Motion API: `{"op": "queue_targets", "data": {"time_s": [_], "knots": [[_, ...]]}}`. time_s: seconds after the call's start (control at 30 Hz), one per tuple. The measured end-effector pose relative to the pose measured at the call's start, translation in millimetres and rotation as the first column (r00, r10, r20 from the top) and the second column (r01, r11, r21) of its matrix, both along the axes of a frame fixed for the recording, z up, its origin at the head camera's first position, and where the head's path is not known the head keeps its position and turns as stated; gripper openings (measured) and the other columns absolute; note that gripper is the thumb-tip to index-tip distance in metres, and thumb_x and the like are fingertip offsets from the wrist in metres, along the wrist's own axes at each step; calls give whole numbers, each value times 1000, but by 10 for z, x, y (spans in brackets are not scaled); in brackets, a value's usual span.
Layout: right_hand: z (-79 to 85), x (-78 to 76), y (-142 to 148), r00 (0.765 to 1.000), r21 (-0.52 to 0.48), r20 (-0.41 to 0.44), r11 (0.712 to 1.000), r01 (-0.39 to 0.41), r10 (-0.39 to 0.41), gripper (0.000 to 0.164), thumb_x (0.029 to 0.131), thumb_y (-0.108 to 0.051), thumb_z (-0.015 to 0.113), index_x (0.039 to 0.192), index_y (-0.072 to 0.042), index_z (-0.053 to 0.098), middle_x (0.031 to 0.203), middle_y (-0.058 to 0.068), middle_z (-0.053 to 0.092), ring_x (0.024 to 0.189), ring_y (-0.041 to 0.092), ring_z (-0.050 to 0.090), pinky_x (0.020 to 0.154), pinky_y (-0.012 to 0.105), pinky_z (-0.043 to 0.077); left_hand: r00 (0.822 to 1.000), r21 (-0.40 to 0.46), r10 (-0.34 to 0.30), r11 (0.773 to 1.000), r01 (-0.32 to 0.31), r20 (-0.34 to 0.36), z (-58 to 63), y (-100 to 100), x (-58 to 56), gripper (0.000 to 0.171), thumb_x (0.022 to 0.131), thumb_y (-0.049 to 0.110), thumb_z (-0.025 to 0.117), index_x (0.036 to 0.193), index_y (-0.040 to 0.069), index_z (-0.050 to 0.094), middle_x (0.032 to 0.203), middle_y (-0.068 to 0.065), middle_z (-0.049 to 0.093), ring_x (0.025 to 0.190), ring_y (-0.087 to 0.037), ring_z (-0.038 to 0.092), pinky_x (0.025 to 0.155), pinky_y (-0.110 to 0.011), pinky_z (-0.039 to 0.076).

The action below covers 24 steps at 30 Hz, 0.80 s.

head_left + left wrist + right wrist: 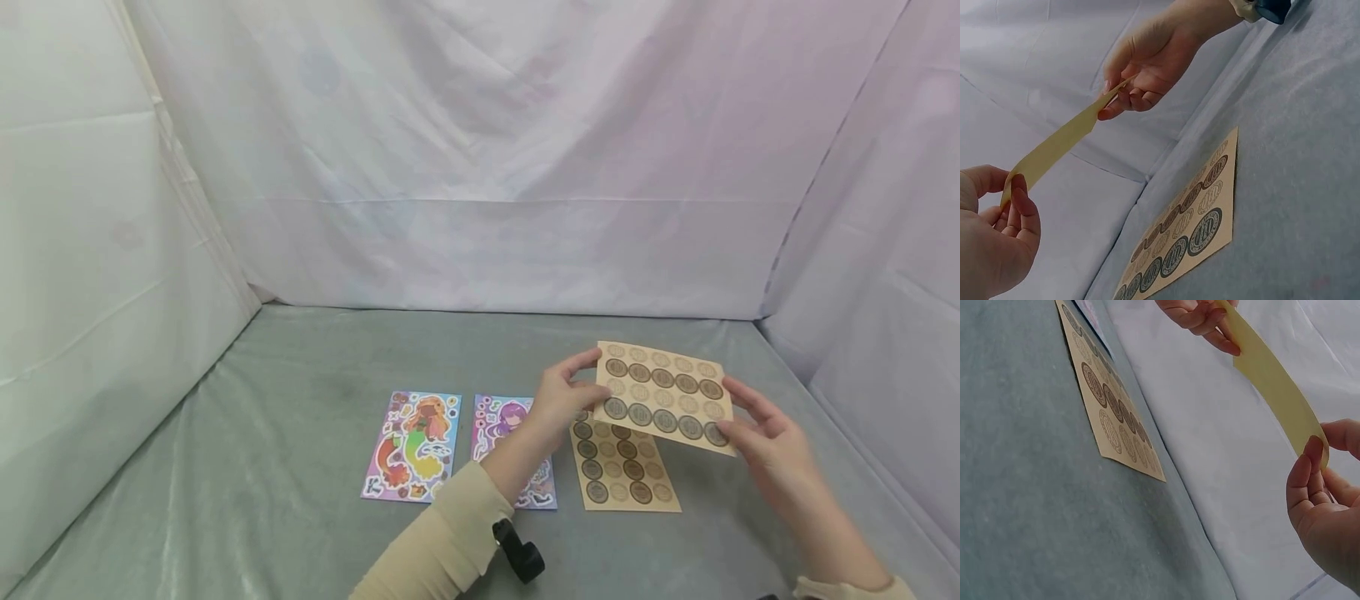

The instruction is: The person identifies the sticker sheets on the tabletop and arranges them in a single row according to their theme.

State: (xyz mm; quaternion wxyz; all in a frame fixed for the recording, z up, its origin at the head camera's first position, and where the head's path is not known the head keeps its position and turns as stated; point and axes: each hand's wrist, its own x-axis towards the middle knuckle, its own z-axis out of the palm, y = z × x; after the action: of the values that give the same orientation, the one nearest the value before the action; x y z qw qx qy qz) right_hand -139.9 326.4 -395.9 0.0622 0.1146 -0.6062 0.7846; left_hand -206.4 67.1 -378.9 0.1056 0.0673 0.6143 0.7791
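Note:
Between both hands a tan sticker sheet (663,392) with rows of round seals is held up, tilted above the table. The left hand (558,400) pinches its left edge between thumb and fingers. At the opposite edge the right hand (772,437) pinches it the same way. Both wrist views show the sheet's plain yellowish back (1063,147), slightly bowed. Below it a second tan sticker sheet (618,471) with similar round seals lies flat, its upper part hidden in the head view by the raised one.
Left of the tan sheets lie a mermaid sticker sheet (412,446) and a purple-haired character sticker sheet (536,492), the latter partly covered by the left arm. Grey cloth (285,433) covers the table. White curtains (480,150) enclose the back and sides.

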Motion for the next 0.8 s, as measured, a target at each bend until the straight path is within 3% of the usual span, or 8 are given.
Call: {"op": "queue_targets", "data": {"time_s": [0.2,0.53,0.8], "knots": [[-15,1,63,1000,-19,17,1000,19,-19,55,90,19,48,133,-15,56,120,0,52,88,11,66,72,20,53,1000,9,5,1000,-5,6,-2,137,23,56,77,-5,71,126,21,63,91,0,70,70,-20,68,72,-37,56],[-30,-31,192,999,-111,10,993,35,-34,55,88,23,45,127,-13,60,116,1,55,88,13,66,71,22,54,1000,23,26,999,-26,4,-12,309,32,55,76,-6,70,125,19,64,93,4,69,61,-13,62,62,-29,53],[-32,-22,242,1000,-121,3,992,24,-23,54,89,22,45,129,-10,59,114,2,56,90,13,66,72,23,54,999,-8,36,999,-36,33,-34,381,77,54,77,-3,71,122,26,65,78,-5,70,62,-14,63,66,-30,53]]}}
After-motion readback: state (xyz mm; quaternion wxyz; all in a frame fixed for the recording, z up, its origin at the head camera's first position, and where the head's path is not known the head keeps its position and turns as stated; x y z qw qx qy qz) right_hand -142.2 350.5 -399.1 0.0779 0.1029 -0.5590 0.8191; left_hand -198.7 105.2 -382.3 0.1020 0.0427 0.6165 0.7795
